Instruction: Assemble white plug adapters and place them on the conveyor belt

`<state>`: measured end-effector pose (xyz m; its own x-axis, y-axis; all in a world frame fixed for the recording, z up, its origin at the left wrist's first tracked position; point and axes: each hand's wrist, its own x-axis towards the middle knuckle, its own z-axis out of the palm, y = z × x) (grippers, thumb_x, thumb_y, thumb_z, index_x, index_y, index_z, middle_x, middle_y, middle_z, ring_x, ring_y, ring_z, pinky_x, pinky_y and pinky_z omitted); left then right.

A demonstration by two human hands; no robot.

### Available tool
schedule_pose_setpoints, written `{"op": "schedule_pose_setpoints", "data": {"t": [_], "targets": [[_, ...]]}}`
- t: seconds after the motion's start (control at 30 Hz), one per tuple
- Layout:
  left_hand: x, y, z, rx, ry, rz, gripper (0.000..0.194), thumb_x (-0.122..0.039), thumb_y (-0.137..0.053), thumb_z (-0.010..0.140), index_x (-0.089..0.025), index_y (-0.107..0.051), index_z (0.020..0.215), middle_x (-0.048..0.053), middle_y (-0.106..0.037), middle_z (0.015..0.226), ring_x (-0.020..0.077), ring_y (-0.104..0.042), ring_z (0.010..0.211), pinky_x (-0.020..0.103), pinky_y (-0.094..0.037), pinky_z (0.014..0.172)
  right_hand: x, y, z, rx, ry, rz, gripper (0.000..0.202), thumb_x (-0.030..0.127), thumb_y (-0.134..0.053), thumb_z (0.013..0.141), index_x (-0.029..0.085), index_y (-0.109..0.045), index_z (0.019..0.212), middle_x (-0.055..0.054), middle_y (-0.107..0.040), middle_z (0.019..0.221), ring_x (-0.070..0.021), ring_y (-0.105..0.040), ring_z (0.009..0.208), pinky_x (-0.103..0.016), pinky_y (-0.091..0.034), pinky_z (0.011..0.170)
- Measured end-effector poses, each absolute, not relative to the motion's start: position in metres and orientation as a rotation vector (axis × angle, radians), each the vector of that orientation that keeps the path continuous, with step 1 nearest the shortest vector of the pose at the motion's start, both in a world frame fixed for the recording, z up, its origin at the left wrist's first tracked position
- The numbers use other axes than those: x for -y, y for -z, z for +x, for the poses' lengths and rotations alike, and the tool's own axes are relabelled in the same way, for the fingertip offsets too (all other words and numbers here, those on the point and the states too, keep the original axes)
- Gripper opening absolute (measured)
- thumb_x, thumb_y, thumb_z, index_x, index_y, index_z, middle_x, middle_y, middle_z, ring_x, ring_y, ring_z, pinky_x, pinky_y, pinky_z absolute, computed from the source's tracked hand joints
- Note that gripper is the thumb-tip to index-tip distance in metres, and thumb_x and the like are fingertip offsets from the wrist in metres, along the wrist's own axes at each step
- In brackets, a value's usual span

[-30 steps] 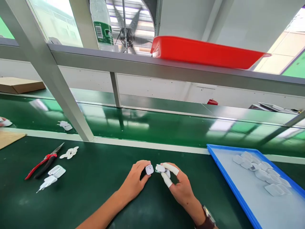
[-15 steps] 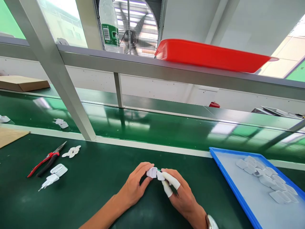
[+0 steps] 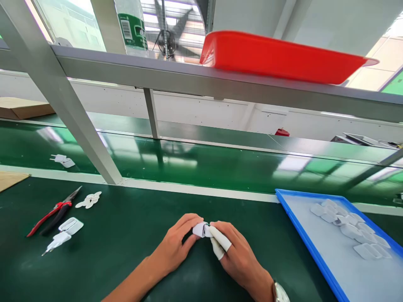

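Note:
Between my hands, over the dark green tabletop [image 3: 126, 235], is a small white plastic piece [image 3: 199, 229]. My left hand [image 3: 176, 242] pinches its left side between thumb and fingers. My right hand [image 3: 237, 256], with white covers on two fingers, grips a small white part [image 3: 208, 231] against the right side of the piece. The two parts meet; a tiny green spot shows behind them, and the exact joint is too small to make out. A watch [image 3: 279, 292] is on my right wrist.
Left lie pliers [image 3: 59, 209], white flat pieces [image 3: 89, 200] and white plug-like parts [image 3: 64, 235]. A blue-rimmed tray [image 3: 310, 247] holds several translucent white pieces at right. Beyond is a green belt [image 3: 201, 163] with a white plug [image 3: 63, 160]. A red tray [image 3: 283, 58] rests on the overhead frame.
The white part in my right hand has come closer against the piece in my left. On the belt, the white plug has moved left. The camera view has shifted slightly.

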<state>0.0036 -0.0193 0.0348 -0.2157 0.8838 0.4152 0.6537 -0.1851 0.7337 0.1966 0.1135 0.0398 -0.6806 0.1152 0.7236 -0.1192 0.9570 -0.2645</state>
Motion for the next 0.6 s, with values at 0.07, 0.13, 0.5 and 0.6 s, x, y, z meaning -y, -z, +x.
{"op": "schedule_pose_setpoints", "data": {"t": [0.07,0.13,0.5,0.6], "targets": [[0.019,-0.036,0.003,-1.812,-1.33,1.785,0.032,-0.021,-0.055,0.101,-0.03,-0.062,0.131,0.005,-0.067,0.128,0.02,-0.067,0.117,0.034,-0.053,0.107,-0.114,-0.038,0.196,2.292,-0.39,0.002,0.065,-0.003,-0.053,0.094,0.018,-0.041,0.155,-0.017,-0.066,0.123,-0.0271,-0.065,0.113,-0.047,-0.062,0.095],[0.019,-0.037,0.003,-1.799,-1.312,1.77,0.032,-0.022,-0.055,0.101,-0.03,-0.063,0.131,0.005,-0.068,0.128,0.02,-0.067,0.117,0.034,-0.053,0.107,-0.114,-0.036,0.195,2.298,-0.425,-0.005,0.064,-0.002,-0.051,0.095,0.02,-0.042,0.154,-0.016,-0.066,0.124,-0.0267,-0.065,0.112,-0.046,-0.062,0.094],[0.017,-0.044,0.009,-1.603,-1.44,1.405,0.028,-0.023,-0.07,0.089,-0.029,-0.072,0.117,0.005,-0.072,0.117,0.0215,-0.072,0.1,0.033,-0.062,0.089,-0.105,-0.044,0.19,2.308,-0.712,-0.098,0.052,0.011,-0.055,0.098,0.024,-0.048,0.147,-0.014,-0.062,0.13,-0.0244,-0.064,0.117,-0.04,-0.061,0.097],[0.016,-0.046,0.011,-1.531,-1.47,1.329,0.028,-0.025,-0.072,0.087,-0.028,-0.073,0.115,0.005,-0.072,0.116,0.0225,-0.072,0.102,0.034,-0.062,0.091,-0.106,-0.043,0.188,2.21,-0.714,-0.102,0.055,0.007,-0.054,0.098,0.028,-0.045,0.148,-0.01,-0.067,0.12,-0.0208,-0.068,0.105,-0.035,-0.063,0.089]]}}
